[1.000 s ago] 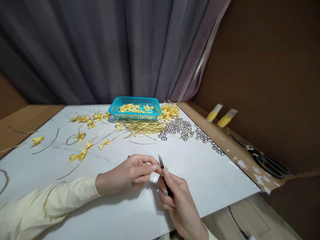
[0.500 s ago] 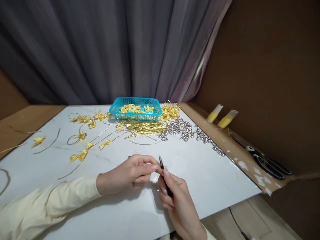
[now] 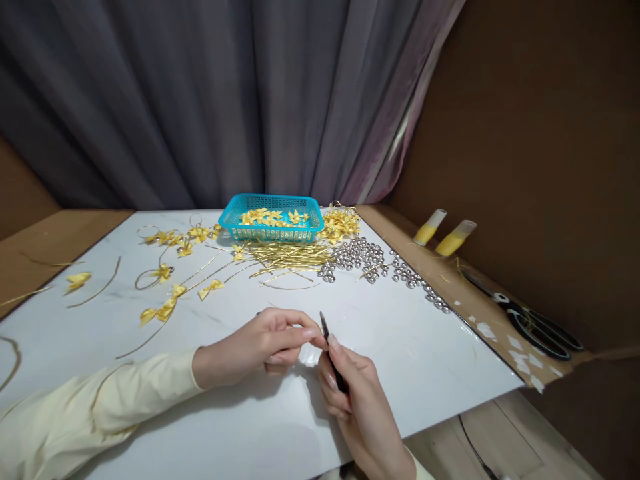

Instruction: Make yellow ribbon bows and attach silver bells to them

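Running off the left edge, a curved cord (image 3: 17, 360) shows only in part on the white sheet (image 3: 435, 373). Beyond it lies a yellow ribbon piece (image 3: 77, 281), its shape hard to read; next come yellow bows (image 3: 166, 309), some with thin cords that cross confusingly. A pale sleeve (image 3: 145, 393), cut off at the lower left, leads to the left hand (image 3: 273, 343); its fingers are bent, thumb and index finger close, but I cannot tell whether they pinch anything. Farther back, a blue basket (image 3: 275, 234) holds yellow pieces, partly screened by its perforated wall. In front of it, gold cords (image 3: 293, 257) lie too tangled to count. Between the hands a slim dark tool (image 3: 324, 325) points upward, just beside the left fingertips; whether they touch it is unclear. The right hand (image 3: 357, 387) is clamped around this tool, covering much of its handle, so its exact type stays uncertain. Farther back, silver beads (image 3: 357, 253) merge into one another. To the right are two tubes (image 3: 427, 231) with yellow contents, indistinct in detail, then scissors (image 3: 501, 298), their dark handles blending with the shadow.
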Demonstrator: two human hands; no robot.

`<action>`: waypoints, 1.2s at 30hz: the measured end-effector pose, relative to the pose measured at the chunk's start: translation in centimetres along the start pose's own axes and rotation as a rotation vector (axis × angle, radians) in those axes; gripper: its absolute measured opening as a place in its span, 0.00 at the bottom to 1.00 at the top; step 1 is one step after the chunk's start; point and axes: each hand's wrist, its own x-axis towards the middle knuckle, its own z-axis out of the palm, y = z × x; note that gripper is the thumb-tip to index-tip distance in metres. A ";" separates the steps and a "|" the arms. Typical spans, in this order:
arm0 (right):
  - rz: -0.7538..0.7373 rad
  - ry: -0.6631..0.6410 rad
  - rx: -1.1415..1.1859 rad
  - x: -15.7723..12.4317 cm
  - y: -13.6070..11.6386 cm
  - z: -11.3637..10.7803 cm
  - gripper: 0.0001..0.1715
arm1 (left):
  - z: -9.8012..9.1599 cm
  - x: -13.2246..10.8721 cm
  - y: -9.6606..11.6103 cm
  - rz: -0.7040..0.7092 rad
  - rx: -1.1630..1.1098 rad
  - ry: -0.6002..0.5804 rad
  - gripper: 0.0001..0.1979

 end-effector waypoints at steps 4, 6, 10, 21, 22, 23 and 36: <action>0.026 -0.003 0.020 0.0 0.0 -0.1 0.25 | 0.0 0.0 0.3 -0.023 -0.008 0.019 0.11; 0.047 0.003 0.042 0.0 0.0 -0.2 0.25 | -0.1 0.0 0.4 -0.028 -0.009 0.023 0.11; 0.056 0.016 0.066 0.0 0.0 -0.4 0.25 | -0.1 0.1 0.6 -0.020 -0.010 0.033 0.12; 0.090 -0.031 0.067 -0.1 0.0 -0.2 0.24 | 0.0 0.1 0.5 -0.039 0.005 0.050 0.10; 0.090 -0.030 0.063 -0.1 0.0 -0.2 0.24 | 0.0 0.2 0.4 -0.041 0.007 0.052 0.11; 0.090 -0.031 0.060 -0.2 -0.1 -0.2 0.24 | 0.0 0.2 0.4 -0.044 0.010 0.053 0.11; 0.070 -0.023 0.046 -0.2 0.1 -0.3 0.22 | 0.2 0.1 0.6 -0.037 0.047 0.048 0.11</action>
